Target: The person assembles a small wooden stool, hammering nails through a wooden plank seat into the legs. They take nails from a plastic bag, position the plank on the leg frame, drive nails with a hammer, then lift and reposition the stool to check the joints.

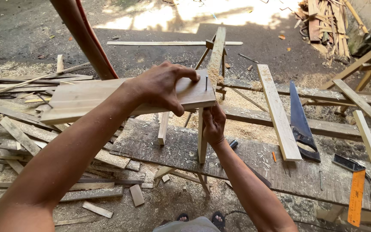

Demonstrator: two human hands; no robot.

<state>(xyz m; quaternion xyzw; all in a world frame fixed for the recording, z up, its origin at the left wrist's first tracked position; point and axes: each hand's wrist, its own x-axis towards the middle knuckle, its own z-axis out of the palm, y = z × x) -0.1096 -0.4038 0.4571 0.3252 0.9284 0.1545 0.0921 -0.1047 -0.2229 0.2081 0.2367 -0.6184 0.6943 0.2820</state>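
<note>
Left hand (164, 88) pressed flat on wooden board (86, 99) beside upright nail (206, 82); right hand (214, 124) clasped around wooden leg (202, 141) beneath

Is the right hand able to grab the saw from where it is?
Probably yes. The right hand grips the upright wooden leg under the board, so it must let go first. The saw lies uncovered to its right, with only a flat plank between.

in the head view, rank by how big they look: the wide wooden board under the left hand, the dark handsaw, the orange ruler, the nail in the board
1. Wide pale wooden board, though it is nearest the camera.
2. Dark-bladed handsaw.
3. Orange flat ruler.
4. Thin dark nail, plainly the smallest.
</note>
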